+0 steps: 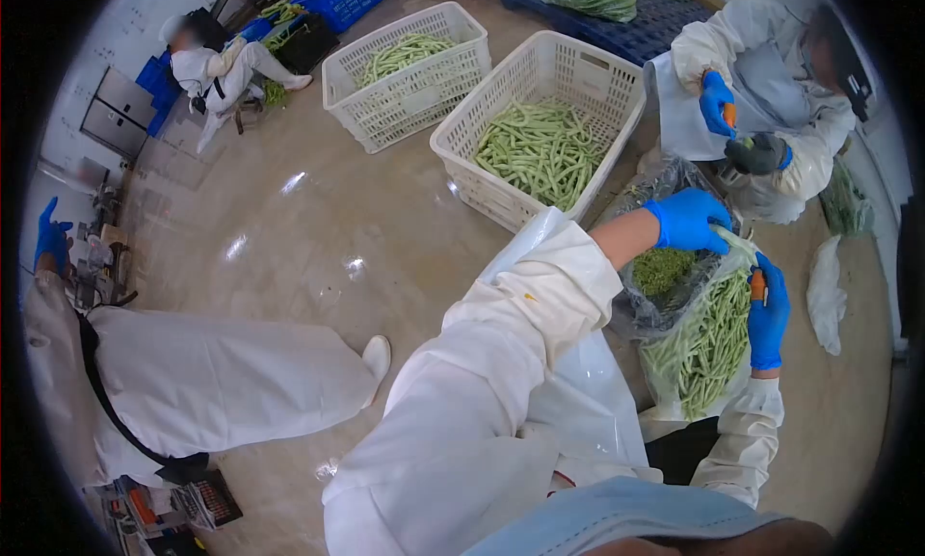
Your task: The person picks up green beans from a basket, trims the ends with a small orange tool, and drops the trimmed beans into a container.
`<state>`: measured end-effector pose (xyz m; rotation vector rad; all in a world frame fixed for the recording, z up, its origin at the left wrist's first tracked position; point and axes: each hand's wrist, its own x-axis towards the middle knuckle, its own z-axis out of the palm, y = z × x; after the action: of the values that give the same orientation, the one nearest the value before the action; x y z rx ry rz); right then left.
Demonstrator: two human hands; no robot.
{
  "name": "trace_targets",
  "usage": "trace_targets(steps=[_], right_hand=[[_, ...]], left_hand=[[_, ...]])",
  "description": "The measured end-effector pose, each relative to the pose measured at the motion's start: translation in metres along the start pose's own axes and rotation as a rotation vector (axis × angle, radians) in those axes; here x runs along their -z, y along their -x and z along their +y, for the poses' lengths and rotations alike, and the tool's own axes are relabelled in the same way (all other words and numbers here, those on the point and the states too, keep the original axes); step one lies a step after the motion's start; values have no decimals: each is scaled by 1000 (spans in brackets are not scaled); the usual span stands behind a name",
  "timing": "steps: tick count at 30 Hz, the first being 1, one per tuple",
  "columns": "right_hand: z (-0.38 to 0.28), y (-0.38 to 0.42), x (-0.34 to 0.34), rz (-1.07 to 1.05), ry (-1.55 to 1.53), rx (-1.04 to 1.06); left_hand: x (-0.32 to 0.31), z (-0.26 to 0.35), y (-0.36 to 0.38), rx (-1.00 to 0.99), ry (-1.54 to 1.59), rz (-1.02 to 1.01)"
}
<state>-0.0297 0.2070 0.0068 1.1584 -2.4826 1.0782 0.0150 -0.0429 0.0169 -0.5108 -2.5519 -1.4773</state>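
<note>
Our left hand [686,221], in a blue glove, is closed around the top ends of a few green beans [734,240], just above a clear bag of bean trimmings [663,270]. Our right hand [768,315] is clamped on a small orange-handled knife [758,284], its blade hidden, right beside a heap of green beans [708,339] lying on plastic in our lap. Ahead stands a white crate of beans [544,151], with a second crate [409,69] behind it. Across from us a co-worker's gloved hand [715,101] holds an orange tool too.

We judge the risk lies in how close knife and left fingers sit: a slip could nick the glove. Cut ends could also fall into the lap heap rather than the bag.
</note>
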Motion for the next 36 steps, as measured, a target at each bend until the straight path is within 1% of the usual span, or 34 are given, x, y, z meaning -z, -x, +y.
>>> trace_targets(steps=[2,5,6,9,10,13,14,15,16,17,19,20,21,23,24,25,26,27,29,31,32,34,35,36], right_hand=[[-4,-2,-2,54,43,36],[0,3,1,130,134,43],[3,5,2,157,166,40],[4,3,1,268,-449,-323],[-3,-1,-1,324,-764,-419],[2,0,-11,188,-1321,-423],[10,4,-20,104,-1301,-446],[18,11,-33,21,-1282,-469],[15,17,-48,119,-1162,-549],[14,21,-50,87,-1092,-506],[5,20,-44,19,-952,-427],[12,15,-31,-120,-1568,-423],[8,10,-21,-70,-1586,-414],[-2,4,-8,25,-1612,-391],[7,6,-9,2,-1590,-380],[0,8,-14,15,-1423,-430],[-10,9,-26,28,-1257,-477],[-14,12,-35,41,-1092,-521],[5,24,-62,-204,-747,-511],[9,36,-78,-290,-396,-319],[21,45,-87,-387,-267,-278],[54,64,-102,-573,-8,-194],[67,71,-106,-606,53,-181],[79,77,-109,-636,115,-174]], left_hand=[[-5,-2,1,-31,3,47],[-13,-5,-1,5,-225,58],[-18,-8,-3,27,-248,44],[-33,-12,-6,-54,-179,144],[-39,-11,-5,-62,-39,247],[-45,-2,-8,28,399,358],[-41,-1,-9,33,486,371],[-38,-1,-10,2,446,355],[-35,-2,-10,-27,405,339],[-33,-2,-9,-57,363,323],[-26,-1,-7,16,263,168],[-23,-4,-7,69,228,76],[-24,-5,-7,120,195,-13],[-37,-4,-6,135,276,-9],[-44,-3,-6,141,314,-9],[-48,2,-5,147,350,-11],[-50,5,-7,101,418,104],[-49,9,-9,101,502,179],[-43,12,-13,106,668,335],[-21,3,-15,16,786,504],[-5,-13,-18,-12,423,616],[29,-32,-16,-57,487,761],[43,-36,-13,-64,923,786],[56,-45,-10,-104,962,817]])
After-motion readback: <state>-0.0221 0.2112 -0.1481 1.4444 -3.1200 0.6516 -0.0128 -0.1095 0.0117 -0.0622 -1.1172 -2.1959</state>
